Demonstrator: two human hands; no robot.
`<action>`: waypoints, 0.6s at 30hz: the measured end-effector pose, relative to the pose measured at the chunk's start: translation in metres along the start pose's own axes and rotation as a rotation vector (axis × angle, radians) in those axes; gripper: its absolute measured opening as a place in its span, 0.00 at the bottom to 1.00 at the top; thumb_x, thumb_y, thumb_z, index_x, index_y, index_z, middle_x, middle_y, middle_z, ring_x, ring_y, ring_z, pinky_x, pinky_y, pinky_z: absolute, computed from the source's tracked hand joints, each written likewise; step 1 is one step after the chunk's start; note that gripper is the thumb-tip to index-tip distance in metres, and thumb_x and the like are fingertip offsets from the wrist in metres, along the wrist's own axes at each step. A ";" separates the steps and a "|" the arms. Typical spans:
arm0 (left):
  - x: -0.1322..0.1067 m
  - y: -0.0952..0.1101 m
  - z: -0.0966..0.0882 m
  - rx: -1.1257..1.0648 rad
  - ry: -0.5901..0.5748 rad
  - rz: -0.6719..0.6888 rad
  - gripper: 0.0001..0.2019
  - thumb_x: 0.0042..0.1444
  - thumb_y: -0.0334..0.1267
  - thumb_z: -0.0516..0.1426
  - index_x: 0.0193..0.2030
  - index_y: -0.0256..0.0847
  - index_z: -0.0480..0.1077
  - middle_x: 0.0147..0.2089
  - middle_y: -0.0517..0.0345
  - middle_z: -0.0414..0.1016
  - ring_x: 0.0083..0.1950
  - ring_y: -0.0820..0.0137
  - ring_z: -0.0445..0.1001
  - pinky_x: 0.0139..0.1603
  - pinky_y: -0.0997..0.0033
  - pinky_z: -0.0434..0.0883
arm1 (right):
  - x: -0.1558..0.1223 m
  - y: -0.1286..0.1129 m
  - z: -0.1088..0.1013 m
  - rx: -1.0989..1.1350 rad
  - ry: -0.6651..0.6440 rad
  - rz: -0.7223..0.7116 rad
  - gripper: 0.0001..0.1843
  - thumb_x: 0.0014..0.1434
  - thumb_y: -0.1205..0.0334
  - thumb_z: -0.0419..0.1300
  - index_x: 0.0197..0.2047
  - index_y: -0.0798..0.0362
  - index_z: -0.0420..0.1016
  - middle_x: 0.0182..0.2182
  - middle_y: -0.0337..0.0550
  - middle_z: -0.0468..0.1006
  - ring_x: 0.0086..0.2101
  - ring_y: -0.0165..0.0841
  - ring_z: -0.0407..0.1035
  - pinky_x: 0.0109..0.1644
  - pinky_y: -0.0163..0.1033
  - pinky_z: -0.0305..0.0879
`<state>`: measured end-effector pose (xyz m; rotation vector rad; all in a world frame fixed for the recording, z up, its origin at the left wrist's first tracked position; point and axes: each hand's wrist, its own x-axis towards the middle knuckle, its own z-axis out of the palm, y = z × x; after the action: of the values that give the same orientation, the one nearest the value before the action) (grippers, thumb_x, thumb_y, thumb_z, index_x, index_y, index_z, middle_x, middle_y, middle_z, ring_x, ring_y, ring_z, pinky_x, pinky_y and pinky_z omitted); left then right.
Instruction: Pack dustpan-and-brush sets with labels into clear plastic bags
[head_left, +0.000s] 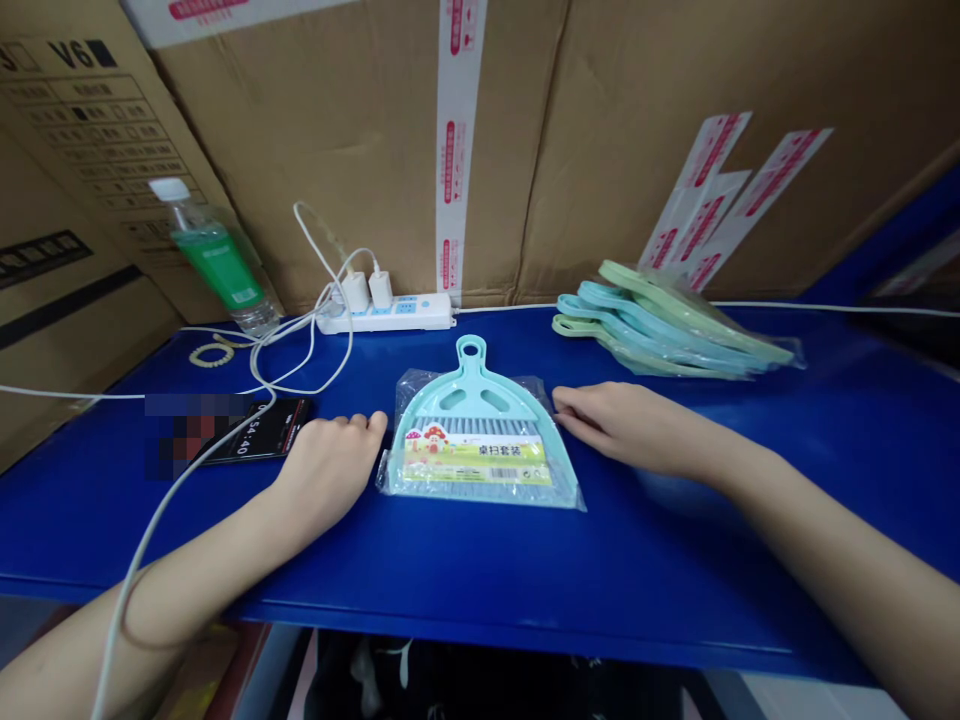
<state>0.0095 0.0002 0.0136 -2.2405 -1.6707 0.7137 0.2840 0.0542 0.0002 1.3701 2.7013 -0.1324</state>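
A light blue dustpan (471, 380) with a small brush (450, 428) nested in it lies on the blue table, handle pointing away from me. Clear plastic wrap covers the pan, and a printed label (517, 455) with mushroom pictures runs across it. My left hand (334, 465) rests as a loose fist just left of the pan. On the other side my right hand (626, 425) is also curled closed, its knuckles by the pan's right edge. Nothing shows in either hand; whether they touch the wrap I cannot tell.
Several wrapped green and blue dustpans (675, 325) are piled at the back right. A power strip (397, 314) with plugged chargers and looping white cables (259, 370) stands at the back. Left are a bottle (217, 255), a coil (211, 352) and a phone (259, 435). Cardboard boxes (352, 130) wall the rear.
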 end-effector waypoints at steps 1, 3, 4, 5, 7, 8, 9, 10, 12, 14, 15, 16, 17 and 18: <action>0.000 0.000 0.000 0.000 -0.002 0.002 0.16 0.58 0.21 0.42 0.43 0.32 0.68 0.34 0.45 0.75 0.35 0.57 0.77 0.31 0.65 0.70 | 0.000 0.000 0.000 -0.003 0.003 -0.003 0.12 0.63 0.63 0.43 0.26 0.48 0.48 0.24 0.41 0.69 0.26 0.35 0.65 0.29 0.38 0.52; 0.001 0.000 0.001 -0.002 -0.002 0.003 0.16 0.58 0.22 0.42 0.43 0.31 0.68 0.34 0.44 0.75 0.35 0.57 0.77 0.30 0.65 0.70 | 0.000 0.000 0.001 -0.002 0.010 -0.013 0.12 0.63 0.63 0.43 0.26 0.48 0.49 0.25 0.41 0.70 0.26 0.35 0.66 0.29 0.39 0.53; 0.001 0.000 0.001 -0.002 0.000 0.001 0.16 0.57 0.22 0.42 0.43 0.32 0.68 0.34 0.45 0.75 0.35 0.57 0.77 0.30 0.65 0.70 | 0.000 0.000 0.001 0.001 0.014 -0.018 0.12 0.63 0.63 0.43 0.27 0.48 0.50 0.25 0.42 0.71 0.26 0.35 0.66 0.30 0.39 0.53; 0.001 0.000 0.002 -0.003 0.005 0.000 0.15 0.57 0.22 0.43 0.43 0.32 0.68 0.33 0.45 0.75 0.34 0.58 0.77 0.30 0.66 0.70 | 0.000 0.000 0.001 0.005 0.018 -0.023 0.12 0.63 0.63 0.43 0.27 0.48 0.51 0.25 0.42 0.71 0.27 0.35 0.66 0.30 0.39 0.53; 0.000 0.000 0.002 -0.005 0.030 0.001 0.15 0.57 0.21 0.43 0.42 0.32 0.69 0.32 0.45 0.75 0.33 0.58 0.77 0.29 0.66 0.70 | 0.000 0.000 0.001 0.013 0.024 -0.029 0.12 0.63 0.63 0.42 0.27 0.48 0.52 0.26 0.42 0.72 0.27 0.35 0.67 0.30 0.39 0.54; 0.000 0.000 0.003 -0.005 0.047 0.004 0.16 0.56 0.21 0.43 0.41 0.32 0.69 0.32 0.45 0.75 0.33 0.59 0.77 0.29 0.67 0.69 | -0.001 0.000 0.001 0.015 0.024 -0.029 0.12 0.63 0.62 0.42 0.27 0.48 0.52 0.26 0.42 0.72 0.27 0.35 0.67 0.30 0.39 0.54; 0.000 0.000 0.003 -0.005 0.066 0.006 0.16 0.56 0.21 0.43 0.41 0.32 0.69 0.31 0.45 0.75 0.32 0.59 0.77 0.28 0.67 0.69 | -0.001 0.000 0.001 0.016 0.025 -0.028 0.12 0.63 0.62 0.42 0.27 0.48 0.52 0.26 0.42 0.72 0.27 0.35 0.67 0.30 0.39 0.54; -0.001 0.000 0.003 -0.005 0.085 0.009 0.16 0.55 0.20 0.43 0.40 0.32 0.69 0.30 0.45 0.75 0.32 0.59 0.77 0.27 0.67 0.69 | -0.001 0.000 0.000 0.018 0.028 -0.029 0.12 0.63 0.62 0.42 0.27 0.48 0.53 0.25 0.42 0.72 0.27 0.35 0.67 0.30 0.39 0.54; -0.001 0.000 0.003 -0.003 0.111 0.013 0.16 0.55 0.20 0.43 0.39 0.32 0.70 0.30 0.46 0.75 0.31 0.59 0.77 0.26 0.68 0.68 | -0.001 0.001 0.000 0.021 0.036 -0.036 0.12 0.63 0.62 0.42 0.27 0.48 0.53 0.25 0.42 0.72 0.26 0.35 0.66 0.29 0.38 0.54; -0.002 0.000 0.003 0.004 0.117 0.014 0.16 0.55 0.20 0.43 0.39 0.32 0.70 0.29 0.46 0.75 0.30 0.59 0.77 0.25 0.68 0.67 | -0.001 0.001 0.000 0.023 0.044 -0.043 0.12 0.63 0.62 0.42 0.27 0.48 0.54 0.25 0.42 0.72 0.26 0.35 0.66 0.29 0.38 0.54; -0.002 0.000 0.003 0.011 0.114 0.014 0.16 0.55 0.20 0.43 0.39 0.32 0.70 0.29 0.46 0.75 0.30 0.60 0.77 0.25 0.69 0.67 | -0.001 0.001 0.000 0.021 0.044 -0.044 0.12 0.63 0.62 0.42 0.27 0.48 0.54 0.25 0.42 0.72 0.26 0.35 0.66 0.29 0.38 0.54; -0.002 0.000 0.003 0.020 0.108 0.013 0.16 0.55 0.20 0.43 0.39 0.32 0.69 0.30 0.47 0.75 0.30 0.60 0.77 0.25 0.69 0.67 | -0.001 0.001 0.000 0.020 0.041 -0.044 0.12 0.63 0.62 0.42 0.27 0.48 0.54 0.25 0.42 0.72 0.26 0.35 0.67 0.29 0.38 0.55; -0.002 0.000 0.003 0.029 0.102 0.012 0.16 0.55 0.20 0.43 0.40 0.32 0.69 0.30 0.47 0.75 0.30 0.60 0.77 0.26 0.69 0.67 | -0.001 0.001 0.000 0.018 0.037 -0.041 0.12 0.63 0.62 0.42 0.27 0.48 0.54 0.25 0.42 0.72 0.26 0.35 0.67 0.29 0.38 0.55; -0.002 0.000 0.003 0.037 0.097 0.011 0.15 0.55 0.20 0.43 0.40 0.32 0.69 0.30 0.47 0.75 0.30 0.61 0.77 0.26 0.70 0.67 | -0.001 0.001 0.000 0.016 0.032 -0.036 0.12 0.63 0.62 0.42 0.27 0.48 0.54 0.25 0.42 0.72 0.26 0.35 0.67 0.29 0.38 0.55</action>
<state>0.0076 -0.0014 0.0119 -2.2227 -1.5886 0.6233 0.2849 0.0540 0.0001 1.3393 2.7585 -0.1368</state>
